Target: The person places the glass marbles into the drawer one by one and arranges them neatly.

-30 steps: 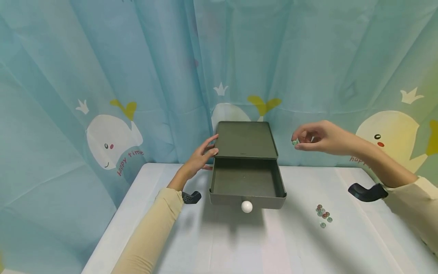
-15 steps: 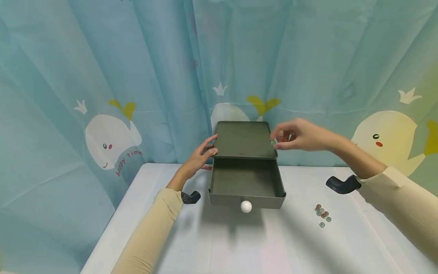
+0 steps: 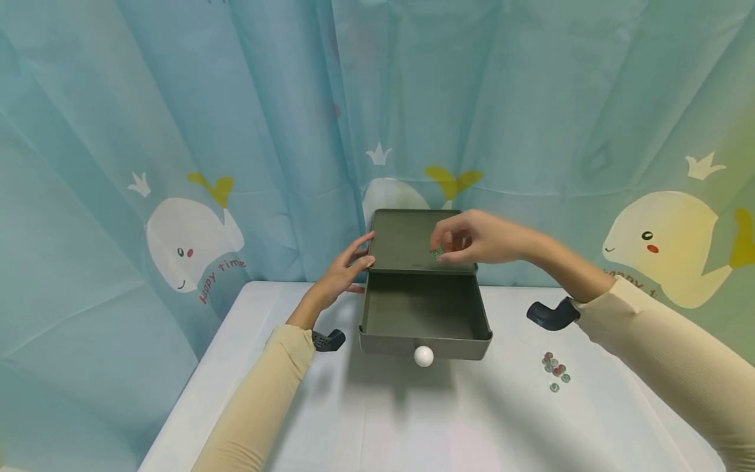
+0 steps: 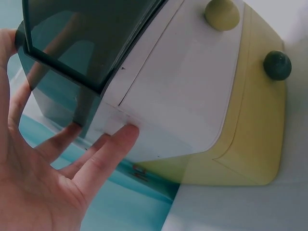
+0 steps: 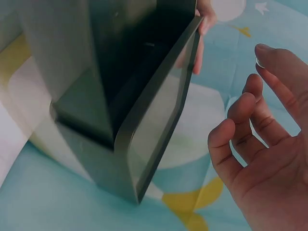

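In the head view a dark green drawer unit (image 3: pixel 401 236) stands on the table with its top drawer (image 3: pixel 421 305) pulled out, a white knob (image 3: pixel 423 356) on its front. My left hand (image 3: pixel 339 275) lies with spread fingers against the unit's left side. In the left wrist view its fingertips touch the green and white tiers. Above the unit's top panel, my right hand (image 3: pixel 483 237) pinches a small green glass bead (image 3: pixel 436 254) between thumb and finger. Little of that bead shows in the right wrist view. The inside of the drawer shows nothing lying in it.
Several red and green glass beads (image 3: pixel 556 368) lie on the white table (image 3: pixel 472 419), right of the drawer. Below the green tier are a white drawer (image 4: pixel 178 82) with a yellow knob (image 4: pixel 222 13) and a yellow one (image 4: pixel 260 120). A blue curtain (image 3: pixel 283 118) hangs behind.
My right hand has moved left with the green glass bead, from right of the unit to over its top panel. My left hand and the drawer have stayed in place.
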Available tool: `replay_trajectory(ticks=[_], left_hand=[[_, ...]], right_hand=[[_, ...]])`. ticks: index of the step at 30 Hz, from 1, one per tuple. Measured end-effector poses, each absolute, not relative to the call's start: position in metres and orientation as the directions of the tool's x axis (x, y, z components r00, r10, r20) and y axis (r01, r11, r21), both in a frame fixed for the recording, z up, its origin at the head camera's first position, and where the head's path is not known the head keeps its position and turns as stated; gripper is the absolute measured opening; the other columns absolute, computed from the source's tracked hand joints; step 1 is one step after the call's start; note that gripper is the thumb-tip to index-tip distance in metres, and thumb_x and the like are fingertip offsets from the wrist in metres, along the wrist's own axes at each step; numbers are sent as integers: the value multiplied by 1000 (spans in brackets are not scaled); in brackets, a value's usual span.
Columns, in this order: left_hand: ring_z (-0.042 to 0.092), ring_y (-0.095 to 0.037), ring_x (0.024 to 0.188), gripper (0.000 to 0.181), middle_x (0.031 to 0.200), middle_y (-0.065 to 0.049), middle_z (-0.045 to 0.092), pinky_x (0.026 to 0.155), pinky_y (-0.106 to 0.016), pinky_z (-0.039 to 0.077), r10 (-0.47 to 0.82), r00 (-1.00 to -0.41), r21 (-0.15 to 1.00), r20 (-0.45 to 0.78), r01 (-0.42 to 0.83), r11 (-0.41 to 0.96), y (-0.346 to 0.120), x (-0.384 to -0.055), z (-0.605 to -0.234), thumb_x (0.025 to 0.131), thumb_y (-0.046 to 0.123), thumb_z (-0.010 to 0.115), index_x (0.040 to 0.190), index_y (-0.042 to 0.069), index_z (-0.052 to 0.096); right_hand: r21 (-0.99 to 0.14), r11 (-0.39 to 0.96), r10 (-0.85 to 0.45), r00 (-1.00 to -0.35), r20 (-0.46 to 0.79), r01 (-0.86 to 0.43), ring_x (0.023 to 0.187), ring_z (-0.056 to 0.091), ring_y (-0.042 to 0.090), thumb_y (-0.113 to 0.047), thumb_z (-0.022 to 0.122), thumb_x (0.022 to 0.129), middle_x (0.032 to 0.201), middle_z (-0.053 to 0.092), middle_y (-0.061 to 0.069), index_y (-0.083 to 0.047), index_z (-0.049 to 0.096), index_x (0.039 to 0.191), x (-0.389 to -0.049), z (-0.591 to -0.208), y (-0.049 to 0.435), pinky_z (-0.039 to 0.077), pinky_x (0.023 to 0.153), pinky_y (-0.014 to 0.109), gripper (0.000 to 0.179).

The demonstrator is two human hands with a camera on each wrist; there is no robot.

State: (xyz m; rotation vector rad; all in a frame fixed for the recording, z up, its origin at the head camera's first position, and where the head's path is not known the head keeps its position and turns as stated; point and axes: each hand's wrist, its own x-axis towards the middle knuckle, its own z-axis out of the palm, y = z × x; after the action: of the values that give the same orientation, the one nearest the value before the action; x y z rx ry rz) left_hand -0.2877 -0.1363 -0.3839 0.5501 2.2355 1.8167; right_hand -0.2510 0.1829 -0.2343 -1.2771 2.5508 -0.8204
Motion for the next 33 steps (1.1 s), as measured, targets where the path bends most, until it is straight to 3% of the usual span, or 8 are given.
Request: replay_trajectory(ticks=[14,33], left_hand=[[44,-38,140,61,165,-12,26,90,-58,55,410,-910,976,62,140,164,-134,-285,-383,104,44,56,159,47,31],[48,-37,139,61,166,-11,26,90,-57,56,424,-902,972,80,165,169,-131,-283,-382,104,49,54,159,48,29]], right_hand=[[-543,395,-859,-507,68,-741,66,58,18,-21,76,95,78,62,-4,-14,74,107,-256,-245,133,50,64,34,14],[-687,282,-935,-353,-39,-670,64,54,15,-13,74,94,75,62,1,-10,72,106,-260,-273,96,48,66,27,12]])
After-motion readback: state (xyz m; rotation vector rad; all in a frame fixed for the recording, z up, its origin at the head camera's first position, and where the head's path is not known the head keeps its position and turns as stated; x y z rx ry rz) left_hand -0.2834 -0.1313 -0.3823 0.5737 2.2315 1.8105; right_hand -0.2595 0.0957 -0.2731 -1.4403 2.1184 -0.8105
